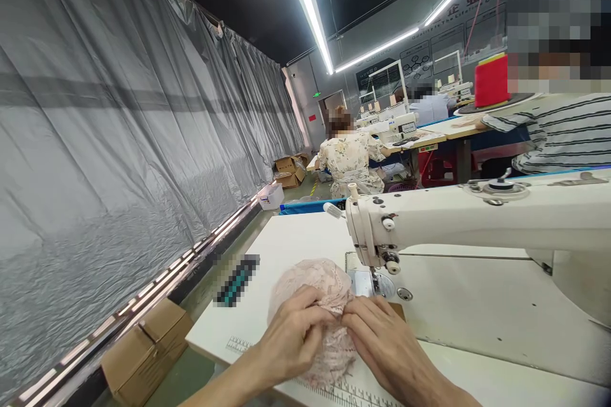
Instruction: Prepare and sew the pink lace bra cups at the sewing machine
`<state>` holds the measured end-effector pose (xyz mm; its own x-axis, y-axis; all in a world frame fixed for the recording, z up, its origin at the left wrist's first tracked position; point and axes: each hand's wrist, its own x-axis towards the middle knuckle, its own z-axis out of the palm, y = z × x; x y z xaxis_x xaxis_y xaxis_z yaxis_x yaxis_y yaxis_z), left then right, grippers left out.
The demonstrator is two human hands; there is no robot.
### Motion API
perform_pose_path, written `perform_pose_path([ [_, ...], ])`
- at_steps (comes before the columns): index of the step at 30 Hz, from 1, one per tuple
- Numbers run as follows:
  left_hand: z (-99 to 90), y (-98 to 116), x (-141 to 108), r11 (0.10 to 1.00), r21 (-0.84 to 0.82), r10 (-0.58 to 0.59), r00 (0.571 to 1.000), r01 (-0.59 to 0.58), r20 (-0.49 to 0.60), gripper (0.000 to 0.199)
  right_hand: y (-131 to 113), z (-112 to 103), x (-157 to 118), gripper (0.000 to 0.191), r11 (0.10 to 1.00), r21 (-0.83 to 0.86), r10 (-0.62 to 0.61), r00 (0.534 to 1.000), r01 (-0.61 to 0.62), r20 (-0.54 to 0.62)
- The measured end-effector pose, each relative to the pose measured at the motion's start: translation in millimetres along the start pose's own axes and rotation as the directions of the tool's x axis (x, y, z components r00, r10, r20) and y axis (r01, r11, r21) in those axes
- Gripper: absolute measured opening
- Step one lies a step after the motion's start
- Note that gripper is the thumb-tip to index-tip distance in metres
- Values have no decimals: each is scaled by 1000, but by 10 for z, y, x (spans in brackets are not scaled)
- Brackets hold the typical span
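A piece of pale pink lace fabric (315, 276) lies bunched on the white table, just left of the sewing machine's needle area. My left hand (296, 331) is closed on it, thumb and fingers pinching a fold. From the other side my right hand (377, 337) grips the same fabric, its fingertips close to the left ones. What exactly lies under the fingertips is hidden. The white sewing machine (458, 216) stands to the right, its needle and presser foot (375, 280) just beyond my right fingers.
A pixelated dark object (237, 280) lies on the table (281, 235) at the left. Cardboard boxes (146, 350) stand on the floor by the grey curtain (119, 108). Ahead sits a person in a floral top (351, 156); a person in stripes (568, 130) is at the right.
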<state>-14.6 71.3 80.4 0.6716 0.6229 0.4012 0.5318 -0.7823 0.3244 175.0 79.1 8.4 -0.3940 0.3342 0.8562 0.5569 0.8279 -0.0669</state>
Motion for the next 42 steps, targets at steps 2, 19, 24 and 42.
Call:
perform_pose_path([
  [2, 44, 25, -6, 999, 51, -2, 1000, 4, -23, 21, -2, 7, 35, 26, 1000, -7, 15, 1000, -15, -1],
  [19, 77, -102, 11, 998, 3, 66, 998, -66, -14, 33, -73, 26, -89, 25, 996, -54, -75, 997, 76, 10],
  [24, 58, -113, 4, 999, -18, 50, 999, -50, 4, 40, -20, -92, -15, 24, 999, 14, -46, 997, 45, 69],
  [42, -3, -60, -17, 998, -57, -2, 1000, 3, 21, 43, -61, -46, 51, 26, 999, -3, -34, 999, 34, -22],
])
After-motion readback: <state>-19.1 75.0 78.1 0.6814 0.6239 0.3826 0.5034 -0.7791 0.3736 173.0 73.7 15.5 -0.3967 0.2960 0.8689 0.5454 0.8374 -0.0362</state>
